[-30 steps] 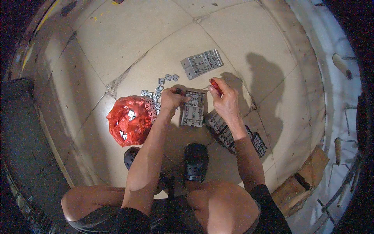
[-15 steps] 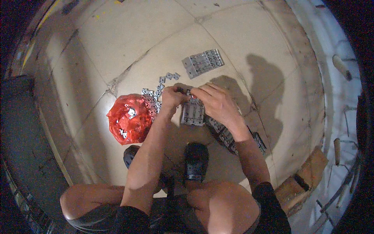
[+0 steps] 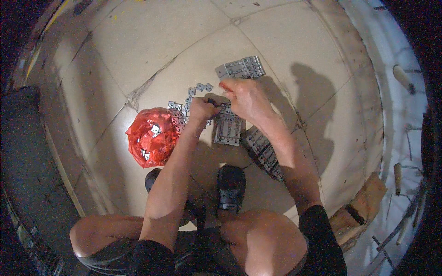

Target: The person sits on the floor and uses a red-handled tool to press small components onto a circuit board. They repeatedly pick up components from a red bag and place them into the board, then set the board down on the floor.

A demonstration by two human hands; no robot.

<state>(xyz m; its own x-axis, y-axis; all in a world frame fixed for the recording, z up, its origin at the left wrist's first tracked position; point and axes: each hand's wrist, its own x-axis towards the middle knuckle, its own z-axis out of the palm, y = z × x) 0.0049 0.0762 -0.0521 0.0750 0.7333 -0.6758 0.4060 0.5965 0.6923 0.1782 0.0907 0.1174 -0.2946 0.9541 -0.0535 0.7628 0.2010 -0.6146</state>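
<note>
Between my feet and the far parts lies a grey metal block (image 3: 227, 130) with slots and small holes. At its far left corner my left hand (image 3: 202, 110) is closed, its fingertips pressed against that end. My right hand (image 3: 248, 99) is raised just beyond the block's far right side, fingers curled into a pinch. Whatever may be in that pinch is too small to make out. Several small silvery plates with holes (image 3: 189, 99) are strewn left of my left hand. Farther off lies a second grey block (image 3: 245, 67), partly covered by my right hand.
A red plastic bag (image 3: 152, 142) with small metal plates in it stands at the left. More grey blocks (image 3: 263, 149) lie beside my right forearm. My shoe (image 3: 231, 184) is close to the near block. A brown wooden piece (image 3: 363, 207) lies at the right.
My right hand has lifted off the near block's far end and moved away from me, its fingers now curled. My left hand stays at the block's corner.
</note>
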